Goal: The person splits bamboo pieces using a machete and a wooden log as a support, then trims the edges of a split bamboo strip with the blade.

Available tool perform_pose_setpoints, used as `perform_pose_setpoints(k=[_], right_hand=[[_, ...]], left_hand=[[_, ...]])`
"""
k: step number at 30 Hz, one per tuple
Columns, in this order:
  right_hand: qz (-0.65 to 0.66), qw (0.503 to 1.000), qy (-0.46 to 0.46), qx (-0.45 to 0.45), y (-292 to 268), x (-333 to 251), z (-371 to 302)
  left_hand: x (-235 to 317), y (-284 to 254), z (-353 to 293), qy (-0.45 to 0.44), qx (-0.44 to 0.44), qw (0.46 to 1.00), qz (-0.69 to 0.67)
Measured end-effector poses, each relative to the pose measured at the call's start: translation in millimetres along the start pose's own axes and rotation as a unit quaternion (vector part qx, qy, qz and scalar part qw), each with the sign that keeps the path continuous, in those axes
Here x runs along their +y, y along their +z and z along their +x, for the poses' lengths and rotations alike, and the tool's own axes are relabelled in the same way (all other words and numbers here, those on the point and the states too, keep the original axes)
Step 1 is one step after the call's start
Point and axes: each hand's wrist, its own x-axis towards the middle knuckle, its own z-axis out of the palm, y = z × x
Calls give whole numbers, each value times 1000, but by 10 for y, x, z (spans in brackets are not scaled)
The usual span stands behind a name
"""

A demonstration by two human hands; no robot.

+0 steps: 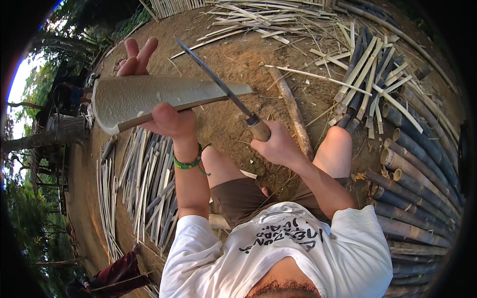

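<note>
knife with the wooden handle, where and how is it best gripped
Probably best by its wooden handle, coming from the picture's lower right, the hand wrapped around it. The handle forms the lower-right end of the knife, while the long, narrow blade slants away to the upper left. The right hand grips it there.

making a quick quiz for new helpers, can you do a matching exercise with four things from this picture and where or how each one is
Things:
1. knife
2. split bamboo piece
3. wristband
4. round bamboo poles

Place, colour or state:
A. mostly green, worn on an arm
B. gripped by its handle in the right hand
C. piled at the right side of the picture
D. held in the left hand

Right pairs: 1-B, 2-D, 3-A, 4-C
</note>
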Motion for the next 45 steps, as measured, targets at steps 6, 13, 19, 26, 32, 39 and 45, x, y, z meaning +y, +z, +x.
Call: perform_pose_setpoints(k=[6, 13, 19, 26, 32, 39, 45], right_hand=[[49, 997, -47, 33, -266, -613, -176], [-68, 997, 20, 23, 11, 11, -110], [248, 954, 134, -105, -116, -19, 23], [-26, 993, -89, 69, 20, -505, -107], [71, 968, 237, -40, 16, 880, 149], [5, 1000, 5, 3, 39, 2, -34], [-50, 992, 107, 37, 263, 691, 178]], left_hand=[[111, 83, -98, -13, -20, 999, -21], [108, 122, -105, -13, 37, 995, -92], [167, 91, -54, -87, 37, 985, -144], [127, 132, -87, -76, 65, 984, -145], [142, 11, -132, -89, 52, 984, -143], [159, 63, -99, -96, 37, 988, -113], [144, -78, -130, -112, 49, 986, -116]])
